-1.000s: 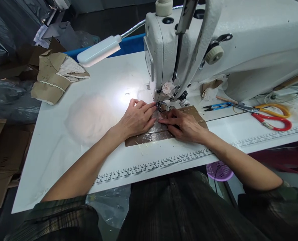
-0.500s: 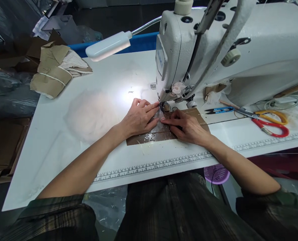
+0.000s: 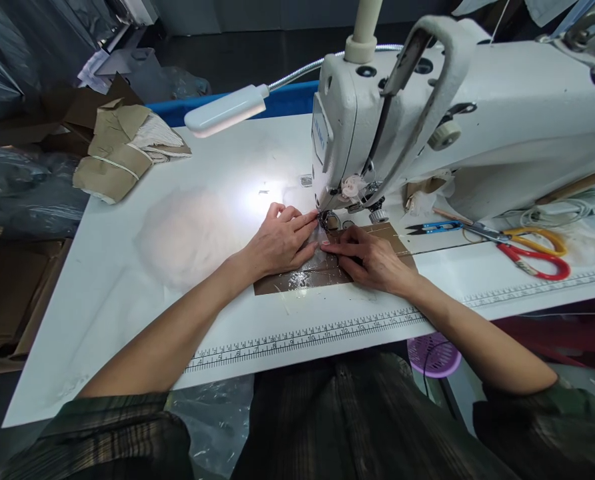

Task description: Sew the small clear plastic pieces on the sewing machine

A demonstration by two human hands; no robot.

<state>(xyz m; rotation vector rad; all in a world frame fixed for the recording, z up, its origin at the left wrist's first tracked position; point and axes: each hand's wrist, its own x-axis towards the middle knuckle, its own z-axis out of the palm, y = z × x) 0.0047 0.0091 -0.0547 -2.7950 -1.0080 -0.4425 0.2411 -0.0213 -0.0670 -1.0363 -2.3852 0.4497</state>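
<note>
Just left of the needle area of the white sewing machine [image 3: 347,120], my left hand [image 3: 283,241] lies flat, fingers stretched toward the presser foot [image 3: 330,221]. Under its fingertips is a sheer, whitish piece of fabric [image 3: 315,248], which spreads left over the table as a pale, filmy heap [image 3: 185,233]. My right hand [image 3: 372,259] is on the other side, index finger stretched onto the edge of the fabric and the other fingers curled. Whether it pinches any cloth is hidden. Both hands rest over a brown, tape-covered plate [image 3: 277,283] on the machine bed.
Right of the machine lie blue thread snips [image 3: 435,227] and scissors with red and orange handles [image 3: 537,250]. A printed ruler [image 3: 307,339] runs along the front table edge. A lamp [image 3: 227,112] hangs above; a tied bundle [image 3: 122,150] sits back left.
My view has shifted slightly, so the machine and table sit a little lower in the picture. Both hands keep nearly the same place beside the presser foot.
</note>
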